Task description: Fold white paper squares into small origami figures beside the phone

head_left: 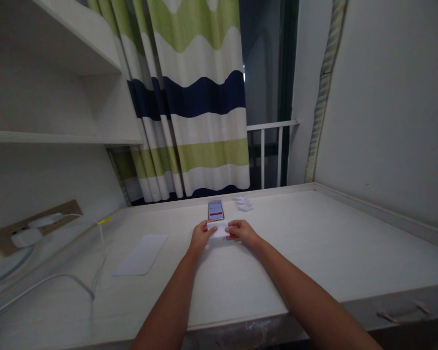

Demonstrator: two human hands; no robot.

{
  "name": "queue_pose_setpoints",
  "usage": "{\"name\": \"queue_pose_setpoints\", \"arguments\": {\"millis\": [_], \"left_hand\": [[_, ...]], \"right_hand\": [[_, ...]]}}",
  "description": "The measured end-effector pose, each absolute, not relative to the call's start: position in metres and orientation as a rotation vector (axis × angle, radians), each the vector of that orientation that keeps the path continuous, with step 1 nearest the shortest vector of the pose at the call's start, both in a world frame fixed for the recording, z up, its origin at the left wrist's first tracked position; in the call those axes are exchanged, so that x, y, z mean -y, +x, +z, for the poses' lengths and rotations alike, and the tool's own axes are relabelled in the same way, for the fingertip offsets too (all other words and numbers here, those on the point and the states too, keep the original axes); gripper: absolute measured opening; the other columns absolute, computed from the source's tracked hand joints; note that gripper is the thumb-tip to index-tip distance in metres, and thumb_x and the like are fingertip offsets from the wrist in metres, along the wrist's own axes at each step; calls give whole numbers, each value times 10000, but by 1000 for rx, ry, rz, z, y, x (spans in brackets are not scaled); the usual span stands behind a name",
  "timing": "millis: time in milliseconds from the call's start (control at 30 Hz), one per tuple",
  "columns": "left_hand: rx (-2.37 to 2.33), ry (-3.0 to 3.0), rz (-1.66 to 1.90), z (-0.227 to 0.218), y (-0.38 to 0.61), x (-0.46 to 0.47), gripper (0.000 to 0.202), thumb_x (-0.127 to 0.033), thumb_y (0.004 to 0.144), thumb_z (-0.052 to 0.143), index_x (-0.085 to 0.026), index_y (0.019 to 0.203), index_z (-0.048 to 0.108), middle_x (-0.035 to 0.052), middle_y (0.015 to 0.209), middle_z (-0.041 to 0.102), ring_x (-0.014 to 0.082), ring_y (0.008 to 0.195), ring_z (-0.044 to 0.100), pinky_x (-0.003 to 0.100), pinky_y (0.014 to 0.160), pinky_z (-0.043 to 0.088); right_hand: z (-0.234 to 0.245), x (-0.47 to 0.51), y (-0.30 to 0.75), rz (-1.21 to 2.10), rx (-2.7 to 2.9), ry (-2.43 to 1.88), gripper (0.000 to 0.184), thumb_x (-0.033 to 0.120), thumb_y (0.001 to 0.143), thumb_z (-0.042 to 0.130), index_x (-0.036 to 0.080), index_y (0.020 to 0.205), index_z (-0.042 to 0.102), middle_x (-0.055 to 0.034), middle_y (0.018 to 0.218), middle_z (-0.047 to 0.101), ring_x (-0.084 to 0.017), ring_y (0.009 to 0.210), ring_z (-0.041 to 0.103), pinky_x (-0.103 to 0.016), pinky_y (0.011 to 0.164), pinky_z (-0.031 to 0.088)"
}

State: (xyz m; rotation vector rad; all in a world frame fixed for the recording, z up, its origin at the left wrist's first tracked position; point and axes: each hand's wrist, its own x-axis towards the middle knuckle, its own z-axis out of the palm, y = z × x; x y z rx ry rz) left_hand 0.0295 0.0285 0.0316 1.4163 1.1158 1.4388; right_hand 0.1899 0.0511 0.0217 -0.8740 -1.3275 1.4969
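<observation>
At the far left, a beige wall-mounted power strip (pixel 45 226) holds white plugs, and a thin white cable (pixel 51 286) loops down across the near left of the pale laminate desk (pixel 336 253), with a small yellow tag (pixel 104 219) just above it. Further right, a flat, blank white paper sheet (pixel 140 254) lies on the desk, well apart from the hands. The left hand (pixel 202 236) sits on the left end of a small white paper rectangle (pixel 218 229), its fingers curled lightly over the edge and partly closed. The right hand (pixel 243 232) comes in from the other side, its fingers resting on the paper's right end, also partly closed. The paper lies between them at the desk's middle, and the pictures do not show whether it is lifted or pressed down. Just beyond it, nearly touching, a smartphone (pixel 216 210) lies face up with its screen lit. To the far right of the phone sits a small pile of folded white paper pieces (pixel 244 203), near the desk's far edge.
</observation>
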Motion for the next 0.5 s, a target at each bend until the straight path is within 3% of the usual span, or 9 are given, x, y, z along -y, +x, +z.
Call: {"name": "queue_pose_setpoints", "arguments": {"millis": [200,500], "left_hand": [[-1130,1429,1436,31,29,-28,390,-360,475,714,-111,751,600,39,655,639,149,573,571,241,540,421],[-1114,1412,1380,31,30,-28,369,-360,439,732,-118,682,595,5,562,602,124,509,541,217,494,393]], "right_hand": [[22,-51,189,1475,1343,-845,300,289,430,749,135,571,533,47,462,530,-79,410,507,-239,492,460],[22,-55,190,1389,1329,-806,308,328,428,736,134,568,542,59,436,492,-59,404,442,-203,439,358]]}}
